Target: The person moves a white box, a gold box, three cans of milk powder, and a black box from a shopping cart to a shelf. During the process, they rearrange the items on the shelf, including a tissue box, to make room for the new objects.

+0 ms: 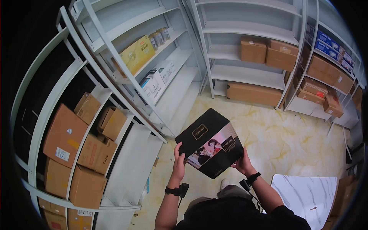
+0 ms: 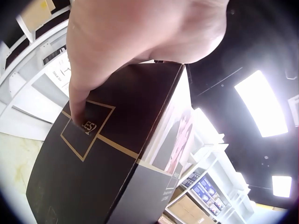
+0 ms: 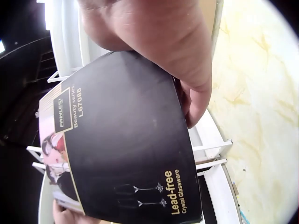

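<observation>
A black glassware box (image 1: 193, 151) with a photo band of people and gold-framed lettering is held up, tilted, in front of the body. My left hand (image 1: 179, 163) grips its left edge; in the left wrist view a finger (image 2: 78, 105) lies over the gold-lined label on the side. At the lower right corner, my right hand (image 1: 244, 164) holds the box, its fingers bent round the edge. The right wrist view shows the box face (image 3: 126, 135) reading "Lead-free Crystal Glassware", with two printed glasses. The underside is hidden.
White shelves stand left, ahead and right. Cardboard boxes (image 1: 89, 186) fill the left rack; a yellow box (image 1: 136, 55) and white boxes (image 1: 159, 81) sit beyond. More cartons (image 1: 253, 51) are ahead. A marble-patterned white table (image 1: 303, 197) stands at the right, on a yellow-veined floor (image 1: 276, 145).
</observation>
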`<action>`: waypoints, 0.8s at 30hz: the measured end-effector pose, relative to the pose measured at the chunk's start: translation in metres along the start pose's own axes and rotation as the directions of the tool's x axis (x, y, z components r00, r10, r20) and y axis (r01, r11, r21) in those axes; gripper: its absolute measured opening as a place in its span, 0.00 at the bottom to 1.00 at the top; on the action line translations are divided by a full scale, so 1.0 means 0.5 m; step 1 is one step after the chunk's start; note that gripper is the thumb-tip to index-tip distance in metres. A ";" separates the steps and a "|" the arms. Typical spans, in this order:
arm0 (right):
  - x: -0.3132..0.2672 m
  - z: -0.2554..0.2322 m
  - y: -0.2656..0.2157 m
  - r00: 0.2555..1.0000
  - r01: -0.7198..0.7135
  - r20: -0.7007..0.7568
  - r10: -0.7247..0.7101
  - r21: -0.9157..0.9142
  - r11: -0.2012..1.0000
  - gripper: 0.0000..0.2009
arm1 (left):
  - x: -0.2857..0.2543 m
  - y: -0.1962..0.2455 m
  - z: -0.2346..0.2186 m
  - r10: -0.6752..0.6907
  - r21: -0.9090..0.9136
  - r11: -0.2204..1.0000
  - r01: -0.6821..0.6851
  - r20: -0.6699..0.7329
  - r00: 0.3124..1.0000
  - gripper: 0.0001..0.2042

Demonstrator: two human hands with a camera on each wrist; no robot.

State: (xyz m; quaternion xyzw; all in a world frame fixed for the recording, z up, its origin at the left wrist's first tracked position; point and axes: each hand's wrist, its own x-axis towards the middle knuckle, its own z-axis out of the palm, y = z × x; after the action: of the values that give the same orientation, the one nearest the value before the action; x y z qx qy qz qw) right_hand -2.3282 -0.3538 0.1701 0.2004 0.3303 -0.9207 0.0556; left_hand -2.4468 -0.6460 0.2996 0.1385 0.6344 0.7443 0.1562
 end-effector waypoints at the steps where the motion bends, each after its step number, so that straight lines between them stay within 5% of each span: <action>1: 0.031 -0.005 -0.038 1.000 0.012 -0.003 -0.012 0.012 1.000 0.40 | 0.046 -0.002 0.011 0.040 0.015 0.999 -0.040 0.012 0.999 0.27; 6: 0.199 -0.044 -0.160 0.999 0.031 -0.020 -0.030 0.056 0.998 0.40 | 0.254 -0.044 0.034 0.157 0.123 0.979 -0.163 0.053 0.986 0.27; 12: 0.431 -0.049 -0.277 0.991 0.081 -0.109 -0.082 -0.018 0.997 0.41 | 0.518 -0.106 0.031 0.131 0.211 0.969 -0.129 0.004 0.991 0.25; 14: 0.521 -0.035 -0.341 0.992 0.078 -0.092 -0.084 -0.060 0.995 0.40 | 0.623 -0.121 0.015 0.155 0.119 0.981 -0.153 -0.010 0.988 0.25; 24: 0.999 0.108 -0.624 0.970 0.111 -0.196 -0.143 -0.167 0.980 0.39 | 1.147 0.010 -0.014 0.174 0.156 0.972 -0.175 0.020 0.985 0.26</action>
State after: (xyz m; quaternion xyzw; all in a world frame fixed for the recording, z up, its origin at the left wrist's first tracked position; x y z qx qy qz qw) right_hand -2.8757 -0.1311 0.1880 0.2686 0.4170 -0.8680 -0.0227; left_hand -2.9736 -0.4188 0.3080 0.2078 0.6761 0.7023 0.0806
